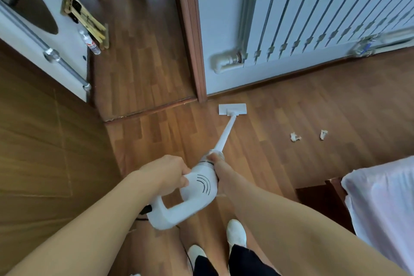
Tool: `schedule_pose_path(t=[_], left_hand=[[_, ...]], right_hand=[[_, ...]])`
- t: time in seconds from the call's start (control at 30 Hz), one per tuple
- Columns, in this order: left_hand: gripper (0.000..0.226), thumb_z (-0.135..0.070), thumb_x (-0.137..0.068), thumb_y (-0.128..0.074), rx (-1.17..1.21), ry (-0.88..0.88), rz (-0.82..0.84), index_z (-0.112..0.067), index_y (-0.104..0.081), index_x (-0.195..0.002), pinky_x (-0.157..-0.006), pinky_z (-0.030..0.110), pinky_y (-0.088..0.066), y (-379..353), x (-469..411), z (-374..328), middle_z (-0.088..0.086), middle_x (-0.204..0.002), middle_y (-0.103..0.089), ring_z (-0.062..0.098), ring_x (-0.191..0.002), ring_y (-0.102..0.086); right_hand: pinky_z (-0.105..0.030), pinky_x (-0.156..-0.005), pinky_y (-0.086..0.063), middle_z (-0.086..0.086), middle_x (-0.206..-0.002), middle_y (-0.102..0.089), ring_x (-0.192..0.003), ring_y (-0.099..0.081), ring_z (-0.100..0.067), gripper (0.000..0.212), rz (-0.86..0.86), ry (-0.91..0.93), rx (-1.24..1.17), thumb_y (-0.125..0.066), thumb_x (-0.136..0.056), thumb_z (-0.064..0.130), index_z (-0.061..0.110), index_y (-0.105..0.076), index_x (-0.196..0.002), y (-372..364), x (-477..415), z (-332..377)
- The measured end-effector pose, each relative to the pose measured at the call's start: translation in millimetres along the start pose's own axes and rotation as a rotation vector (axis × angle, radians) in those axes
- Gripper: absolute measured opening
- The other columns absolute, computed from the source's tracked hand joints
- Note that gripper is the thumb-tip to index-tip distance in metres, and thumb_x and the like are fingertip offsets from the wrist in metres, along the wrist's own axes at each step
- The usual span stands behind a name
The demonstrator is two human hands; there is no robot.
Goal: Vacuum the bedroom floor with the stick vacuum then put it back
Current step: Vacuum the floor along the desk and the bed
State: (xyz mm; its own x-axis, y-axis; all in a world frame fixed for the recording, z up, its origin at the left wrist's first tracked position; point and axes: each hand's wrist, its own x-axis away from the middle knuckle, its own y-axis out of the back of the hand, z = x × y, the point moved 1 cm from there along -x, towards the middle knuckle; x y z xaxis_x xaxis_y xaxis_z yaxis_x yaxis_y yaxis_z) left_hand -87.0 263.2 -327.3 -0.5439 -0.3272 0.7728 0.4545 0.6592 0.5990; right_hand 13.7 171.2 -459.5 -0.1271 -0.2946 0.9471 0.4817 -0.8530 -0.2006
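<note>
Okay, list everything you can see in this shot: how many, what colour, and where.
stick vacuum: one, white, held in front, its floor head by the door frame
paper scraps: two, white, on the floor right of the vacuum's head
radiator: one, white, far wall
door frame: one, brown, left of the radiator
bottle: one, clear, upper left
bed: one, pale sheet, lower right
floor: brown wood, throughout
shoes: two, white, bottom centre
left hand: one, grips the vacuum's body
right hand: one, grips it near the tube

Wood floor [156,69], white radiator [313,6], bed [380,208] rt.
</note>
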Motion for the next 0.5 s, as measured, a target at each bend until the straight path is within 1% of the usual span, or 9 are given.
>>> schedule_pose_path(t=[0.07, 0.1, 0.13, 0.2, 0.23, 0.27, 0.33, 0.4, 0.5], left_hand=[[0.019, -0.028, -0.094, -0.053, -0.026, -0.021, 0.019, -0.013, -0.064, -0.097, -0.065, 0.029, -0.046, 7, -7, 3, -0.005, -0.113, -0.06, 0.014, -0.069, -0.054], [0.014, -0.028, -0.093, -0.053, -0.048, -0.033, 0.038, -0.015, -0.056, -0.088, -0.069, 0.031, -0.048, 9, -7, 5, -0.005, -0.103, -0.055, 0.016, -0.072, -0.054], [0.012, -0.028, -0.093, -0.053, -0.072, -0.049, 0.06, -0.02, -0.05, -0.085, -0.074, 0.032, -0.048, 13, -5, 7, -0.007, -0.099, -0.049, 0.018, -0.078, -0.054], [0.006, -0.029, -0.092, -0.054, -0.123, -0.087, 0.094, -0.024, -0.055, -0.088, -0.081, 0.032, -0.05, 25, -1, 13, -0.007, -0.1, -0.048, 0.018, -0.087, -0.06], [0.006, -0.03, -0.092, -0.054, -0.142, -0.093, 0.105, -0.026, -0.059, -0.091, -0.078, 0.028, -0.052, 31, 2, 15, -0.006, -0.1, -0.05, 0.013, -0.082, -0.062], [0.007, -0.03, -0.091, -0.054, -0.164, -0.095, 0.118, -0.03, -0.061, -0.093, -0.067, 0.023, -0.052, 37, 4, 18, -0.005, -0.1, -0.052, 0.007, -0.067, -0.062], [0.025, -0.031, -0.088, -0.054, -0.212, -0.093, 0.132, -0.042, -0.066, -0.107, -0.046, 0.018, -0.048, 52, 8, 22, -0.004, -0.103, -0.062, 0.004, -0.039, -0.055], [0.039, -0.033, -0.086, -0.054, -0.265, -0.101, 0.143, -0.046, -0.06, -0.123, -0.042, 0.018, -0.049, 63, 10, 26, -0.006, -0.097, -0.069, 0.009, -0.036, -0.056], [0.044, -0.033, -0.087, -0.055, -0.356, -0.14, 0.178, -0.045, -0.054, -0.13, -0.04, 0.018, -0.047, 73, 8, 24, -0.004, -0.09, -0.069, 0.009, -0.035, -0.054]], right_hand=[[-0.057, -0.107, -0.053, -0.018, -0.144, -0.063, -0.124, -0.068, -0.038, 0.069, -0.013, 0.012, -0.025, -0.068, -0.09, 0.037, 0.013, -0.048, -0.151, -4, -1, 4], [-0.058, -0.107, -0.053, -0.019, -0.144, -0.063, -0.125, -0.068, -0.039, 0.068, -0.018, 0.007, -0.045, -0.068, -0.09, 0.037, 0.013, -0.049, -0.15, -5, 1, 3], [-0.058, -0.107, -0.053, -0.02, -0.143, -0.063, -0.124, -0.068, -0.039, 0.067, -0.018, 0.001, -0.06, -0.068, -0.09, 0.037, 0.012, -0.05, -0.149, -8, 3, 1], [-0.059, -0.105, -0.054, -0.019, -0.141, -0.064, -0.122, -0.069, -0.039, 0.066, -0.04, -0.006, -0.092, -0.068, -0.089, 0.038, 0.011, -0.051, -0.147, -16, 11, -4], [-0.06, -0.104, -0.055, -0.018, -0.14, -0.064, -0.12, -0.069, -0.039, 0.066, -0.056, -0.011, -0.111, -0.068, -0.089, 0.039, 0.012, -0.051, -0.146, -20, 15, -7], [-0.06, -0.104, -0.055, -0.016, -0.138, -0.065, -0.119, -0.069, -0.039, 0.065, -0.073, -0.018, -0.125, -0.068, -0.088, 0.04, 0.013, -0.052, -0.145, -24, 19, -8], [-0.059, -0.102, -0.055, -0.014, -0.132, -0.068, -0.116, -0.07, -0.038, 0.064, -0.113, -0.042, -0.157, -0.067, -0.086, 0.041, 0.015, -0.054, -0.143, -32, 31, -9], [-0.057, -0.1, -0.057, -0.013, -0.127, -0.071, -0.111, -0.072, -0.037, 0.065, -0.146, -0.064, -0.208, -0.066, -0.083, 0.041, 0.017, -0.055, -0.142, -39, 41, -13], [-0.056, -0.098, -0.058, -0.012, -0.126, -0.071, -0.11, -0.072, -0.036, 0.067, -0.177, -0.062, -0.3, -0.066, -0.083, 0.042, 0.019, -0.053, -0.145, -46, 51, -23]])
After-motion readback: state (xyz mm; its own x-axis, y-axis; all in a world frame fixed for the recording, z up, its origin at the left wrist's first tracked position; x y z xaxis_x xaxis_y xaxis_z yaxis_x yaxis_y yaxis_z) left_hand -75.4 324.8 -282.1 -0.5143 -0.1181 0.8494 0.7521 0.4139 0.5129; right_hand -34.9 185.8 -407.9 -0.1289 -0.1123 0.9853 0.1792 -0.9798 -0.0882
